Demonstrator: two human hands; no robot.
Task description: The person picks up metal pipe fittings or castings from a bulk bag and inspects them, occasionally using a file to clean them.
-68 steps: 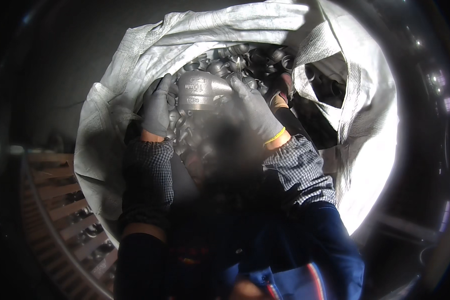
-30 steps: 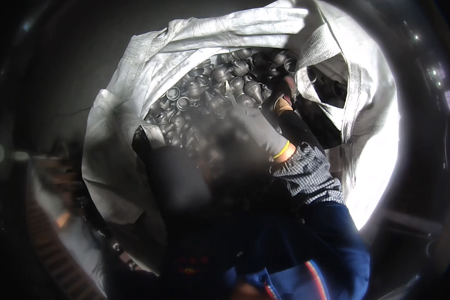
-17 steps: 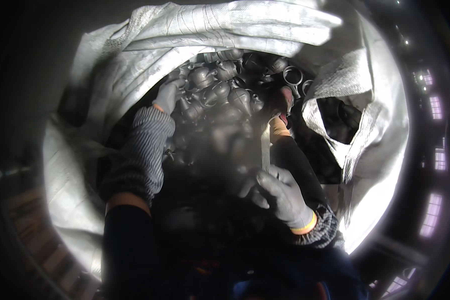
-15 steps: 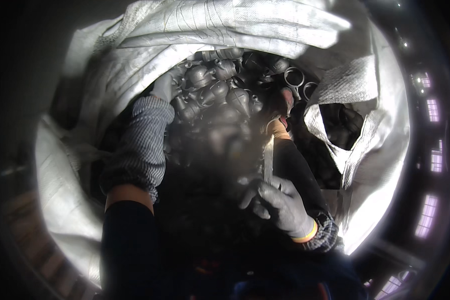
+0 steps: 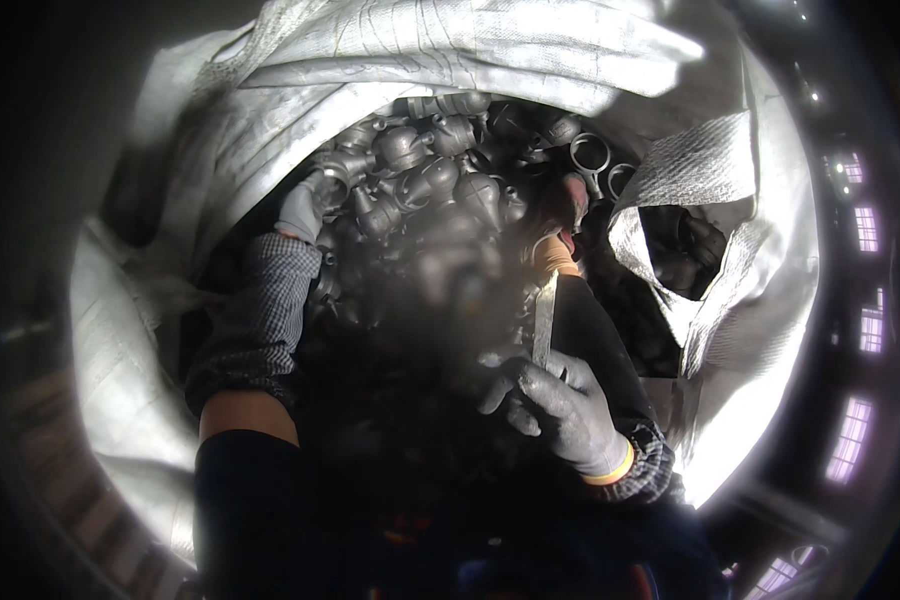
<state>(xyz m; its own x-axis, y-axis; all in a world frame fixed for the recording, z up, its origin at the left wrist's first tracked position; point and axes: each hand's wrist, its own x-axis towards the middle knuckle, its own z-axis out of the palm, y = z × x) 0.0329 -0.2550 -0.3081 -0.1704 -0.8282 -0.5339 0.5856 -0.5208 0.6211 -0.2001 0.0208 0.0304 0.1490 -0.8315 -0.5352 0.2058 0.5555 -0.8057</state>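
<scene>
Since the last look, the left hand (image 5: 300,212) has slid back a little toward the person, and its checked sleeve (image 5: 270,290) has come back with it. Now that hand, in a pale glove, is down by the left inside edge of a big white bag (image 5: 440,45). Its fingers are hard to see next to a round-ended grey metal piece (image 5: 330,185), so I cannot tell if it is grabbing that piece or only resting beside it. The right hand (image 5: 562,412) has hardly moved. It wears a grey glove with a yellow edge (image 5: 615,468), and its bent fingers hold a long, flat, thin strip (image 5: 543,325) that sticks up from the hand. The strip's top end is near an ankle (image 5: 555,256) in something tan, just below a reddish shoe (image 5: 572,200). A dark leg (image 5: 595,335) runs down from there, behind the right hand. Lots of grey metal pieces (image 5: 425,182) lie in a heap inside the bag, some like fat bulbs and some with round holes. The middle of the heap is too blurry to make out. On the right, a wide woven strap (image 5: 695,165) makes a loop, and more pieces show through it. Bright windows (image 5: 850,440) shine far off to the right.
</scene>
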